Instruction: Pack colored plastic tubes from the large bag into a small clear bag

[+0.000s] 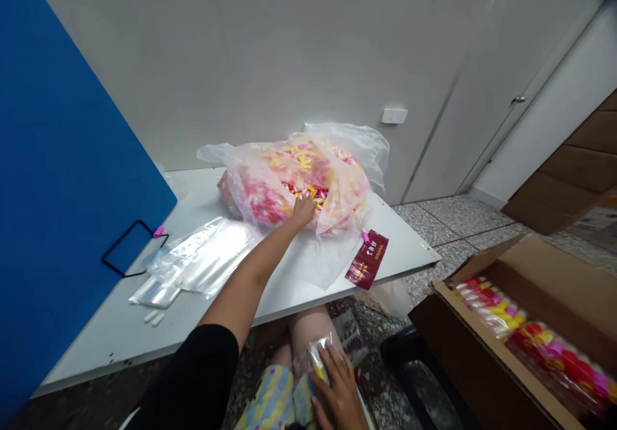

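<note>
My left hand (304, 210) reaches into the opening of a large translucent plastic bag (250, 189) on the table. Its fingers are curled among small red, pink, yellow and white capsule-like pieces (303, 159), and some fingertips are hidden by them. On my lap, my right hand (340, 385) holds a small clear plastic bag (315, 353) against my thigh. Something yellow shows inside that bag, partly covered by my fingers. Left of my forearm lies a stack of flat clear bags (207, 256).
A dark red printed card (367, 259) and a pink piece (365, 236) lie at the table's right. Two white pieces (154, 317) sit at left, near a blue panel (72, 192) with a black wire loop (120, 250). An open cardboard box (482, 346) at right holds packed bags (554, 359).
</note>
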Motion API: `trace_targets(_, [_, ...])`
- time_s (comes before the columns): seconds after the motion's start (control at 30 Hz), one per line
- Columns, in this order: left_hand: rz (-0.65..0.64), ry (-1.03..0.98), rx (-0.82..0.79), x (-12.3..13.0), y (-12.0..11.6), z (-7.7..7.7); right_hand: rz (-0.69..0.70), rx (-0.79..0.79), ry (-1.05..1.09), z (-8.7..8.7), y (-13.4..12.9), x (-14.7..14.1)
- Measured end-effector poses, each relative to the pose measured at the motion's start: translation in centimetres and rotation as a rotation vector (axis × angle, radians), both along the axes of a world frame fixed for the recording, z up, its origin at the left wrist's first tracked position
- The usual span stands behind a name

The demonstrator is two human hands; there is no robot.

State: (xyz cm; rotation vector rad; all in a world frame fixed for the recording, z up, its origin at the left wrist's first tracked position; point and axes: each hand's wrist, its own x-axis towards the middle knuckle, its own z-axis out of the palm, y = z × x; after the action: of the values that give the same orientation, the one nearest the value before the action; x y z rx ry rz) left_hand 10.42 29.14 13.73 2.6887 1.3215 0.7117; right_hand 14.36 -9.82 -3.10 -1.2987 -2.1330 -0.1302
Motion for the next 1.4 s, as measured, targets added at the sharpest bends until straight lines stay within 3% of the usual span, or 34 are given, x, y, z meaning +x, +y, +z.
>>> trace_targets(0.2, [0.052,-0.077,0.108,-1.1,-2.6,1.0,-0.103,-0.252,0.086,1.9,-0.9,0.1])
trace_targets(0.27, [-0.008,-0.25,0.176,-2.7,-5.2,1.2,-0.099,-0.293,0.112,2.0,-1.0,0.2])
trace_targets(0.33, [-0.089,-0.45,0.107,-5.0,-9.1,0.8,-0.089,-0.311,0.126,1.8,-1.0,0.3])
trace_targets(0.4, [-0.152,-0.539,-0.126,-8.0,-14.0,-0.3,-0.083,-0.311,0.132,1.5,-1.0,0.4])
trace_targets(0.5, [-0.107,-0.685,-0.448,-12.7,-21.5,-2.9,-0.1,-0.321,0.136,1.4,-1.2,0.4])
trace_targets(0.6, [0.013,-0.802,-0.55,-16.5,-27.5,-5.9,-0.119,-0.336,0.138,1.6,-1.4,0.3])
trace_targets(0.73, [0.196,-0.931,-0.654,-18.7,-32.4,-9.2,-0.133,-0.372,0.125,2.0,-1.6,0.1])
trace_targets(0.93, [0.385,-1.16,-0.722,-17.4,-34.6,-11.9,-0.196,-0.415,0.086,2.4,-1.7,-0.1])
trace_targets(1.17, [0.389,-1.342,-0.91,-15.7,-34.6,-11.3,-0.186,-0.418,0.074,2.4,-1.8,-0.1])
trace_targets(1.4, [0.477,-1.315,-0.838,-14.8,-35.4,-12.2,-0.184,-0.412,0.054,2.2,-1.8,-0.2])
